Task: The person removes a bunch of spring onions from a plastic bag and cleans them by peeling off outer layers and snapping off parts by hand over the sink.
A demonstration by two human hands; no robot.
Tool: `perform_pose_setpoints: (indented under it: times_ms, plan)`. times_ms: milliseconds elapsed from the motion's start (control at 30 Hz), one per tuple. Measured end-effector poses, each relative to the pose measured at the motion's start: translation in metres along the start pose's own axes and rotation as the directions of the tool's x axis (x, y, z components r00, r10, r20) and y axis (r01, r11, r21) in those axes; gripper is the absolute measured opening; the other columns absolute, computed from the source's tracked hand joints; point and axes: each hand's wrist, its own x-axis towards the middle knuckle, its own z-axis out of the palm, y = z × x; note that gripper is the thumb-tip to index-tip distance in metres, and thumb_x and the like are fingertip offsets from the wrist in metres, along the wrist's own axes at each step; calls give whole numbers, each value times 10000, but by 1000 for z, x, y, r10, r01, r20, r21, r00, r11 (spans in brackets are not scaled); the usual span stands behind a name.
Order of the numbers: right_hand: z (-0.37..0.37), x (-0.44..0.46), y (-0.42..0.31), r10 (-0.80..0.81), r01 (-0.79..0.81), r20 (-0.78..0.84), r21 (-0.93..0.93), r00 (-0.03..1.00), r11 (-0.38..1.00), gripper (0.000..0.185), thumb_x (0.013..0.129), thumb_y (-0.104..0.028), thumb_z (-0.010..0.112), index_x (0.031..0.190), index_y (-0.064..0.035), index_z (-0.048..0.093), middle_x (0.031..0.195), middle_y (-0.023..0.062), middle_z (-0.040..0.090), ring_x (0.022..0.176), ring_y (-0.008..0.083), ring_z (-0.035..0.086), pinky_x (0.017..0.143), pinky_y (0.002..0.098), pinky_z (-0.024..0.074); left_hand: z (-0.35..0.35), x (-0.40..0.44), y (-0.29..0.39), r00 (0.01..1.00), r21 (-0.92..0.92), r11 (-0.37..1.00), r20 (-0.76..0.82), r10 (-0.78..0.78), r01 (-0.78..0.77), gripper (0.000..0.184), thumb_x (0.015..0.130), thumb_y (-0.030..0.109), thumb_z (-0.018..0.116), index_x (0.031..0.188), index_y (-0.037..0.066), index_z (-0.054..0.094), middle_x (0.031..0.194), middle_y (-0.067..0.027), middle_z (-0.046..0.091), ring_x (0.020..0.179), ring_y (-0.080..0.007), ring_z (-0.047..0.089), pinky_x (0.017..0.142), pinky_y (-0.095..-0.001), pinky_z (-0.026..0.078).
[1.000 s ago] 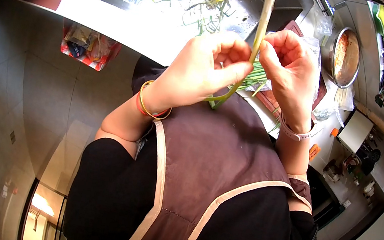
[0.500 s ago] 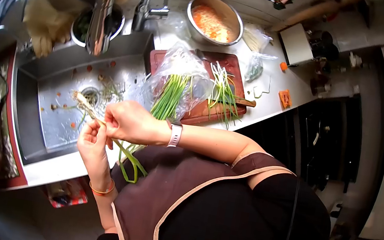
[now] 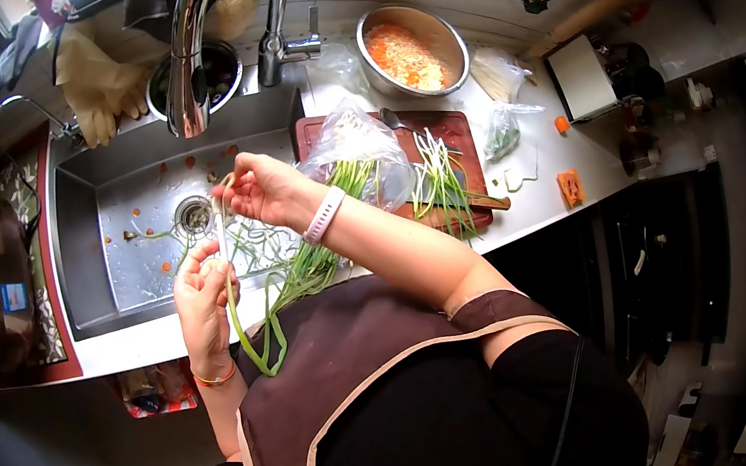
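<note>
Over the sink's front edge, my left hand (image 3: 202, 298) is closed around a green onion (image 3: 233, 316). Its white end points up toward the faucet, and its green leaves loop down against the brown apron. My right hand (image 3: 271, 190) is just above, fingers pinched on a thin pale strip (image 3: 228, 181) at the white end. Whether the strip is still attached there I cannot tell. More green onions (image 3: 318, 268) lie on the counter edge beside my right wrist, partly in a clear plastic bag (image 3: 364, 138). A bunch of trimmed green onions (image 3: 440, 185) rests on the cutting board (image 3: 464, 135).
The steel sink (image 3: 111, 234) holds scraps and orange bits around its drain. A faucet (image 3: 191, 35) arches over it. Behind the board stands a metal bowl (image 3: 414, 47) of shredded orange and pale food. A knife (image 3: 487, 201) lies on the board. Rubber gloves (image 3: 102, 84) hang at left.
My right hand has moved up and away from my left, with the pale strip in its fingers. My left hand has shifted slightly down. The root tuft at the white end no longer shows.
</note>
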Motion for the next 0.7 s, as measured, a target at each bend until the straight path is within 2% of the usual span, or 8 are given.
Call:
perform_pose_setpoints:
  times_ms: [233,300,333,400,433,600,667,700]
  plan:
    - [9,17,1,-196,196,-17,168,980,966,90,765,-31,531,714,8,468,754,168,555,586,170,534,587,227,495,-24,9,-7,1000,-38,999,17,2,-1,319,852,99,583,1115,-42,471,682,-13,531,501,-42,447,436,-160,351]
    - [2,19,-9,-142,134,95,79,985,988,195,763,18,537,892,149,472,779,141,509,524,77,462,512,152,443,-11,3,4,996,13,1000,-87,-14,15,388,864,155,575,1157,-67,453,686,12,499,506,-28,412,438,-161,324]
    - [-3,24,-15,-72,48,162,146,984,988,111,782,-19,509,711,67,513,774,169,561,614,189,530,588,236,489,-12,1,7,1000,-75,997,-30,-9,6,367,860,132,577,1143,-71,458,701,-14,520,509,-42,426,445,-163,332]
    - [1,10,-22,-47,41,267,27,963,999,157,828,-39,533,836,115,563,827,168,612,578,96,507,578,202,476,-13,-4,13,1000,-236,972,-3,-27,25,322,861,93,564,1120,-70,464,702,-39,523,509,-60,433,447,-166,331]
    - [13,-2,-17,-174,194,133,-158,976,968,159,840,-52,533,871,97,577,829,147,628,583,85,514,575,200,477,-14,-9,17,999,-267,963,12,-35,37,306,860,77,557,1112,-69,462,703,-50,523,508,-67,433,446,-169,329]
    - [27,-41,0,-563,523,173,-649,808,552,174,833,-72,587,993,-17,623,891,93,656,672,78,575,540,199,481,-17,-22,31,998,-339,940,65,-17,38,285,876,81,530,1113,-53,446,724,-61,503,519,-67,413,443,-174,311]
    - [32,-53,14,-636,630,648,-711,418,-311,261,784,-35,613,1043,-70,628,975,90,630,773,145,591,647,257,496,-18,-24,32,996,-358,933,94,-5,38,281,884,95,524,1113,-48,448,726,-60,494,524,-65,406,446,-171,309]
    - [33,-54,12,-431,552,853,-521,295,-652,336,743,-11,618,1067,-101,624,1070,85,582,908,228,562,785,329,465,-17,-25,33,993,-379,924,119,-13,58,282,884,96,525,1114,-47,447,725,-60,492,521,-64,403,446,-170,308]
